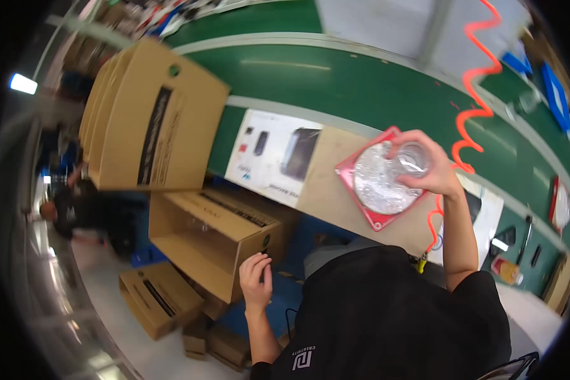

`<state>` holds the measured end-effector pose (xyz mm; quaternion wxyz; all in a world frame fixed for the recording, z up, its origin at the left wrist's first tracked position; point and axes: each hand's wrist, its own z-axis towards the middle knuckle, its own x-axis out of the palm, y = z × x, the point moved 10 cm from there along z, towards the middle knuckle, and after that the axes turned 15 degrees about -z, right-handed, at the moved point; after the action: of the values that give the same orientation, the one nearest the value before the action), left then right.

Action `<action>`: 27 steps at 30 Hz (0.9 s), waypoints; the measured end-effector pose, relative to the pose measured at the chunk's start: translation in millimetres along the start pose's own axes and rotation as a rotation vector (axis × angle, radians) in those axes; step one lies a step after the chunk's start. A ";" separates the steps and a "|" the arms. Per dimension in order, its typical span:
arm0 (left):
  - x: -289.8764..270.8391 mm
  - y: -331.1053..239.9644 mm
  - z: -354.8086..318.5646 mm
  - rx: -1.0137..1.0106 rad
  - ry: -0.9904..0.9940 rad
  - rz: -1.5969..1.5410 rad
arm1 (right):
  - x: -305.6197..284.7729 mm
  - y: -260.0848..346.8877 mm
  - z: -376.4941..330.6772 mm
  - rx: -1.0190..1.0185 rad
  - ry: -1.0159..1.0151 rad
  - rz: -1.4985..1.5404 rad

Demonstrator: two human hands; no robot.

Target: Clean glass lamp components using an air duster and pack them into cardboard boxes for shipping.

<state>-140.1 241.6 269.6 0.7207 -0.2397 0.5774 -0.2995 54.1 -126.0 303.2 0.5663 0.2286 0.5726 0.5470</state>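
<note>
My right hand [427,168] is closed around a clear, round, cup-like thing [413,159], its thumb and fingers on opposite sides. This thing is over a round, shiny disc wrapped in clear plastic [377,180]; whether the two touch I cannot tell. The disc rests on a red square base with cornered tips [379,225], lying on a brown cardboard surface [326,171]. Away to the left, my left hand [255,282] is raised by the corner of an open cardboard box [218,221]. Its fingers are loosely bent, the thumb a little apart, with nothing visible in them.
Nested cardboard boxes [161,120] stand at the left end of the green bench [354,76]. A printed white box [272,155] lies beside them. An orange coiled hose [468,120] hangs at the right. More cartons [158,294] sit on the floor; a person [85,212] is at far left.
</note>
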 end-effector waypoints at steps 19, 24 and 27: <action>-136.5 201.6 -166.8 -0.557 -0.771 -0.350 | 161.7 48.6 116.2 0.027 -0.315 -0.360; -144.4 208.2 -168.0 -0.622 -0.792 -0.345 | 214.9 72.8 139.5 0.107 0.188 -0.006; -150.9 217.2 -163.8 -0.622 -0.727 -0.289 | 235.9 59.5 153.8 0.075 0.237 -0.043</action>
<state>-289.5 501.9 187.6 0.7209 -0.6097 0.3115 -0.1071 111.1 156.1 298.7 0.4972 0.1709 0.6603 0.5363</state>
